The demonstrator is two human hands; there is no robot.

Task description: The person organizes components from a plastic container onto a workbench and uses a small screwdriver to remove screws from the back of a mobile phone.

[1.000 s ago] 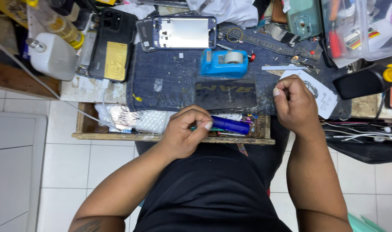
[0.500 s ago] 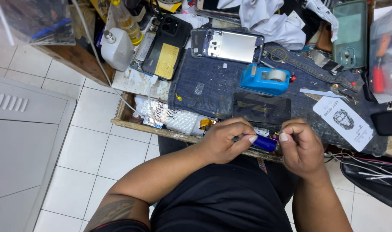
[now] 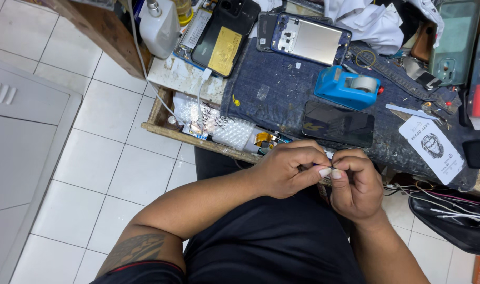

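Note:
My left hand (image 3: 287, 169) and my right hand (image 3: 357, 185) meet fingertip to fingertip just below the bench's front edge, over my lap. Both pinch one small object between thumbs and forefingers; the fingers hide nearly all of it. Just above the hands, a dark phone screen (image 3: 338, 124) lies face up on a dark blue denim mat (image 3: 271, 89). A blue tape dispenser (image 3: 347, 87) stands behind the screen.
An opened phone with a silver inner plate (image 3: 309, 39) lies at the back, beside a black phone cover with a yellow battery (image 3: 224, 42) and a white bottle (image 3: 158, 23). Bubble wrap (image 3: 219, 123) fills the open drawer. A white printed card (image 3: 432, 145) and loose cables (image 3: 450, 208) sit right.
My right hand came down off the bench and joined the left at the front edge. The blue object seen in my left hand earlier is covered by fingers. The view swung left.

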